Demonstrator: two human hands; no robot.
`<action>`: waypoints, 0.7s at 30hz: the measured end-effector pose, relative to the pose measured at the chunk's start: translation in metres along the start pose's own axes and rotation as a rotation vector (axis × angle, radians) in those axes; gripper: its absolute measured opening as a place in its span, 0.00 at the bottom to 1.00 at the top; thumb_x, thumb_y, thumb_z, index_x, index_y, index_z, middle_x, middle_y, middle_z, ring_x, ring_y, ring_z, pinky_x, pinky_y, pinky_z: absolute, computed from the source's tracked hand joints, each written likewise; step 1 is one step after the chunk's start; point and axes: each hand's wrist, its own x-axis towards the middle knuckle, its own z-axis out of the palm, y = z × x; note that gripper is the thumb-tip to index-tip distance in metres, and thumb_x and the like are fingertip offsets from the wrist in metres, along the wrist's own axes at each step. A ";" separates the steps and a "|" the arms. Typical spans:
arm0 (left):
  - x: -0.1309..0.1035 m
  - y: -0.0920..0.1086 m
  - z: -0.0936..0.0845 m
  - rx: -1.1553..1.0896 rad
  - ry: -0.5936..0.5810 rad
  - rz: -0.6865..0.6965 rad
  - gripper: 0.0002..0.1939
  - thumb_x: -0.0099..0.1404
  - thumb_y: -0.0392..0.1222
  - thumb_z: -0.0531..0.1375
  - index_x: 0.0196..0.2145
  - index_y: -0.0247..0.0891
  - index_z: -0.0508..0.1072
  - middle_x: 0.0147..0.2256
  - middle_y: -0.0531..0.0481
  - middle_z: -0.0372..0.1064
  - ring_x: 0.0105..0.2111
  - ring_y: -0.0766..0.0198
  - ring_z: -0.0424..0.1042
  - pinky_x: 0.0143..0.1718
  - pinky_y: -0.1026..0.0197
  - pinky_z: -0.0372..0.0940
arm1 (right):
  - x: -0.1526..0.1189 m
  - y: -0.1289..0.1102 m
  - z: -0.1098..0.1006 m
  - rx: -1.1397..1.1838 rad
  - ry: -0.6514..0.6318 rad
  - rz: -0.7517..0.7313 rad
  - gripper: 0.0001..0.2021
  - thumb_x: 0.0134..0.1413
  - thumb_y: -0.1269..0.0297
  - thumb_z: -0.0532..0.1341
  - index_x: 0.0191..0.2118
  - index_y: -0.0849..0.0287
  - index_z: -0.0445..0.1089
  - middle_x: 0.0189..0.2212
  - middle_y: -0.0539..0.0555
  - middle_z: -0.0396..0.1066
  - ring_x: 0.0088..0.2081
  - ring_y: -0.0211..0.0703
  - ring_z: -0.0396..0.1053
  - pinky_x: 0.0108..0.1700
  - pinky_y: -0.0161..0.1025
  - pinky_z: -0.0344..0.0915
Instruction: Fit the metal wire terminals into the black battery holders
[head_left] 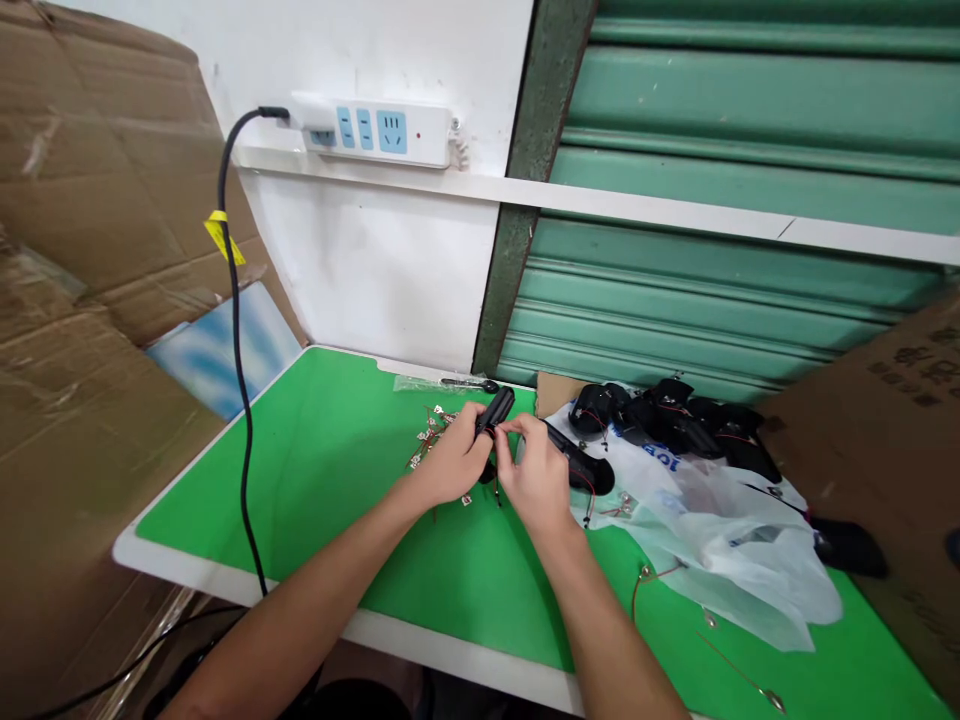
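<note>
My left hand point(456, 458) is closed around a black plastic housing point(496, 406), holding it raised over the green tabletop. Close beside it, my right hand point(536, 472) pinches thumb and forefinger together at the housing's near end; what lies between the fingertips is too small to make out. Below the hands hang thin dark leads point(497, 490). Left of and partly behind my left hand lies a cluster of small white connectors with reddish wires point(429, 436). Another black housing with a red wire point(589, 468) rests just right of my right hand.
Several black housings point(675, 415) are heaped on a white plastic bag point(739, 560) at the right. Loose wired parts point(643, 574) lie nearer me. A black cable point(238, 370) hangs from the power strip point(390, 132) across the table's left side. Cardboard boxes point(90, 200) flank the table.
</note>
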 end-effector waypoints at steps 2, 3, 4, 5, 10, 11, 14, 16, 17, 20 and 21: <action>0.000 -0.002 0.001 0.014 0.009 0.012 0.09 0.69 0.35 0.47 0.45 0.38 0.61 0.46 0.42 0.66 0.48 0.55 0.66 0.55 0.50 0.62 | 0.000 0.000 0.000 -0.007 0.006 -0.018 0.05 0.67 0.70 0.57 0.47 0.57 0.63 0.32 0.54 0.77 0.30 0.45 0.77 0.33 0.38 0.70; 0.000 -0.003 0.001 0.021 0.011 0.023 0.09 0.69 0.35 0.47 0.46 0.37 0.61 0.47 0.41 0.66 0.48 0.55 0.66 0.55 0.50 0.61 | 0.000 0.000 0.000 -0.010 0.001 -0.029 0.05 0.67 0.70 0.57 0.47 0.57 0.64 0.32 0.54 0.77 0.30 0.44 0.76 0.33 0.38 0.70; 0.000 -0.004 0.002 0.029 0.014 0.035 0.09 0.69 0.34 0.47 0.46 0.37 0.61 0.47 0.41 0.66 0.49 0.55 0.66 0.56 0.50 0.61 | 0.001 0.000 0.001 -0.012 -0.006 -0.038 0.05 0.67 0.70 0.56 0.46 0.57 0.64 0.31 0.54 0.77 0.29 0.44 0.76 0.33 0.38 0.69; 0.000 -0.005 0.003 0.036 0.017 0.050 0.09 0.69 0.34 0.47 0.46 0.37 0.61 0.47 0.40 0.66 0.49 0.54 0.66 0.56 0.50 0.61 | 0.001 0.000 0.001 -0.010 -0.013 -0.044 0.05 0.67 0.71 0.56 0.46 0.57 0.64 0.31 0.53 0.77 0.29 0.44 0.76 0.33 0.38 0.69; 0.000 -0.005 0.004 0.027 0.053 0.110 0.10 0.69 0.34 0.47 0.47 0.36 0.62 0.48 0.39 0.66 0.50 0.55 0.66 0.56 0.50 0.62 | 0.002 0.002 0.003 0.024 0.006 -0.037 0.03 0.67 0.70 0.57 0.44 0.57 0.65 0.32 0.53 0.77 0.31 0.43 0.76 0.36 0.38 0.70; 0.000 -0.005 0.003 0.017 0.057 0.115 0.10 0.70 0.34 0.47 0.47 0.36 0.62 0.48 0.40 0.66 0.50 0.55 0.66 0.56 0.50 0.62 | 0.003 0.002 0.003 0.034 0.007 -0.032 0.03 0.67 0.69 0.58 0.45 0.57 0.66 0.33 0.53 0.77 0.32 0.43 0.76 0.36 0.38 0.70; 0.001 -0.005 0.002 0.011 0.067 0.113 0.10 0.69 0.34 0.47 0.47 0.36 0.61 0.47 0.41 0.67 0.49 0.55 0.67 0.56 0.50 0.62 | 0.005 0.002 0.002 0.020 -0.008 -0.019 0.04 0.68 0.69 0.57 0.45 0.57 0.68 0.35 0.55 0.78 0.35 0.44 0.76 0.40 0.39 0.69; 0.002 -0.006 0.001 0.047 0.082 0.109 0.10 0.69 0.34 0.48 0.47 0.36 0.61 0.47 0.41 0.67 0.48 0.55 0.67 0.55 0.50 0.63 | 0.006 0.001 0.000 -0.046 -0.044 -0.021 0.04 0.68 0.68 0.58 0.43 0.58 0.70 0.35 0.56 0.78 0.36 0.46 0.75 0.41 0.41 0.68; 0.002 -0.007 0.001 0.073 0.090 0.109 0.10 0.69 0.35 0.48 0.47 0.36 0.61 0.47 0.40 0.67 0.48 0.54 0.67 0.55 0.49 0.63 | 0.007 0.001 -0.002 -0.086 -0.072 -0.025 0.04 0.68 0.68 0.58 0.42 0.59 0.70 0.34 0.56 0.77 0.36 0.47 0.73 0.41 0.42 0.67; 0.003 -0.008 0.001 0.130 0.090 0.112 0.10 0.68 0.36 0.49 0.47 0.36 0.61 0.47 0.39 0.66 0.48 0.53 0.66 0.55 0.48 0.62 | 0.007 0.000 -0.004 -0.150 -0.155 -0.038 0.07 0.68 0.69 0.58 0.37 0.58 0.71 0.30 0.55 0.75 0.33 0.47 0.70 0.38 0.42 0.64; 0.003 -0.009 0.001 0.128 0.080 0.108 0.10 0.68 0.36 0.49 0.47 0.36 0.61 0.47 0.39 0.66 0.48 0.53 0.66 0.55 0.48 0.62 | 0.007 0.000 -0.004 -0.142 -0.165 -0.044 0.08 0.68 0.69 0.57 0.36 0.58 0.71 0.29 0.55 0.75 0.33 0.46 0.69 0.37 0.42 0.63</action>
